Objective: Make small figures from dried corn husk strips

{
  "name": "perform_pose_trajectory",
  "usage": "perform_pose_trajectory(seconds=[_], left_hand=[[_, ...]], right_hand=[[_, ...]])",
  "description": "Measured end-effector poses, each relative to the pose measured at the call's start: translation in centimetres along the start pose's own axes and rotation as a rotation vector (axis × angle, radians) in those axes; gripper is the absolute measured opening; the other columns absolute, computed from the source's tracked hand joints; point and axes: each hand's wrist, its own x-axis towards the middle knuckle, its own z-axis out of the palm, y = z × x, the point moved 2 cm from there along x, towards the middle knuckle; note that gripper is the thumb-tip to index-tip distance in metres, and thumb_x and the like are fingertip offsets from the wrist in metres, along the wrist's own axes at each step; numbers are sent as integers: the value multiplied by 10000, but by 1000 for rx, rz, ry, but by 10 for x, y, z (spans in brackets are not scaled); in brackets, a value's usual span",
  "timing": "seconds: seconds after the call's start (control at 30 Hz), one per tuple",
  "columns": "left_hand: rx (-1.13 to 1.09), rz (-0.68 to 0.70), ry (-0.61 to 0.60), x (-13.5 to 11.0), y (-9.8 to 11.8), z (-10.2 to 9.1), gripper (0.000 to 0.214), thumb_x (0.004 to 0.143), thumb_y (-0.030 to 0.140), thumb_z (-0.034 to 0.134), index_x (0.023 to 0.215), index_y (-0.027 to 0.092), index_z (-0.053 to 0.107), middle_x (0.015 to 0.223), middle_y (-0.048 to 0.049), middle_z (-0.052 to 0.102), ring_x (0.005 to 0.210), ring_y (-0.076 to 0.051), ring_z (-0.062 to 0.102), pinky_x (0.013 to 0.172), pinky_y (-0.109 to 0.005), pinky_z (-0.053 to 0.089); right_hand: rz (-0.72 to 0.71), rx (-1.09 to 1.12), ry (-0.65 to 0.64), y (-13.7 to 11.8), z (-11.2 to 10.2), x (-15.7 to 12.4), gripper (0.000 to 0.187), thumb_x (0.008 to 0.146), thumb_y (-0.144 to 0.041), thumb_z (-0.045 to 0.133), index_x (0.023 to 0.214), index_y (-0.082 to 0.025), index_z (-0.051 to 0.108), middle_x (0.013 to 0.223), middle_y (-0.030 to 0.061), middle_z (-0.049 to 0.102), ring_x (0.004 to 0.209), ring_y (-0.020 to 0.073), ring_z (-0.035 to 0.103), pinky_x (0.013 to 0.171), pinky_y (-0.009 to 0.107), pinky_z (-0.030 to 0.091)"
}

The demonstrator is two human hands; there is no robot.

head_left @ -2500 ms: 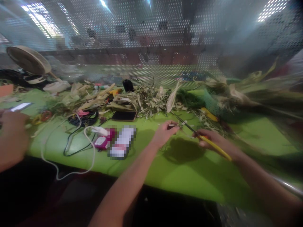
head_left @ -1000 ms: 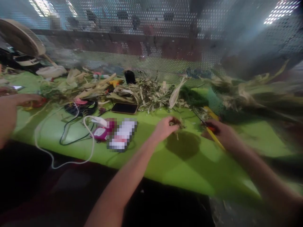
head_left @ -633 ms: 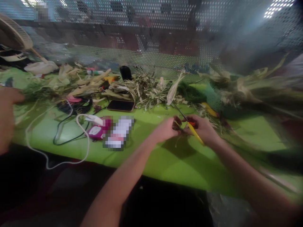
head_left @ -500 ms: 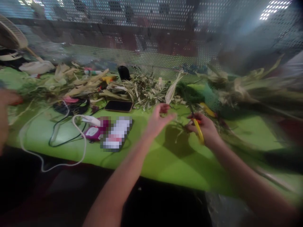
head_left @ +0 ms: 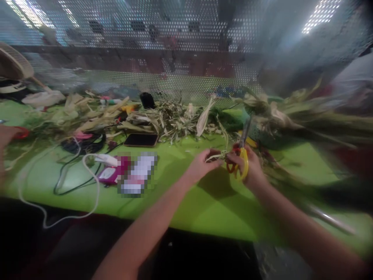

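Note:
My right hand (head_left: 253, 165) is closed around a pair of scissors (head_left: 244, 164) with yellow and red handles. Their metal blades point up and away from me. Close beside it, my left hand (head_left: 204, 165) pinches some thin pale-green plant strips (head_left: 222, 154), which reach across to my right fingertips. One longer strand rises above the hands. Behind them, a dry corn husk (head_left: 205, 116) leans against a heap of cut leaf pieces (head_left: 176, 120).
Two phones lie left of my hands: a dark one (head_left: 141, 139) and a lit, pixelated one (head_left: 139, 174). A magenta box (head_left: 109, 175) with a white cable is beside them. Husk bundles (head_left: 276, 112) fill the right. Another person's hand (head_left: 7, 136) shows far left, near red handles.
My left hand has moved right to the plant strips and closed on them. The scissors in my right hand have turned so the blades point more upward. The view has shifted slightly.

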Motion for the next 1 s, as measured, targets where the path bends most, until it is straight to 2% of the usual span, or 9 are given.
perform_pose_trajectory(seconds=[0.13,0.2,0.33,0.43,0.57,0.7,0.83,1.0], left_hand=[[77,-18,108,3,-8,-4,360,726,439,751,935,154,684,899,-72,700,827,-166,620,833,-356,472],[59,-23,177,4,-9,-10,341,723,444,748,896,156,692,844,-58,696,776,-153,614,799,-339,477],[-88,33,393,3,-1,-29,301,710,415,757,854,158,695,792,-41,700,753,-147,636,805,-327,503],[-230,98,487,2,11,-41,283,697,389,761,839,155,688,771,-36,704,750,-161,662,801,-341,530],[-259,164,513,1,21,-46,261,685,364,764,812,152,679,728,-34,695,713,-166,664,748,-337,541],[-220,178,531,0,21,-47,230,700,353,746,786,154,667,715,-31,682,703,-162,653,710,-321,530],[-204,178,529,-1,20,-47,229,710,352,736,791,150,665,729,-39,683,707,-165,646,700,-324,523],[-185,193,507,0,21,-47,209,722,343,725,776,154,653,713,-32,679,678,-151,631,676,-304,504]], right_hand=[[25,-23,-83,1,3,-3,482,592,-359,864,958,-237,575,774,-51,579,588,103,578,515,236,494],[19,-88,-139,-2,2,-2,480,613,-377,850,981,-242,573,788,-52,564,565,87,540,485,219,461],[-44,-310,-261,-13,-2,1,473,672,-428,802,1030,-251,548,732,-61,500,557,85,470,481,210,431],[-96,-508,-321,-20,-6,3,447,700,-459,771,1020,-243,545,713,-51,480,589,108,478,498,221,429],[-169,-772,-408,-25,-11,4,413,745,-493,714,1031,-230,573,780,-8,575,644,143,538,550,251,453],[-171,-953,-467,-26,-12,4,412,774,-495,679,1070,-218,606,857,35,668,709,186,609,595,274,477],[-164,-995,-510,-28,-8,1,394,799,-525,628,1050,-222,638,885,51,704,735,212,642,607,286,486],[-176,-958,-532,-26,-5,-1,368,818,-526,599,1007,-214,648,847,43,700,697,193,637,586,272,486]])
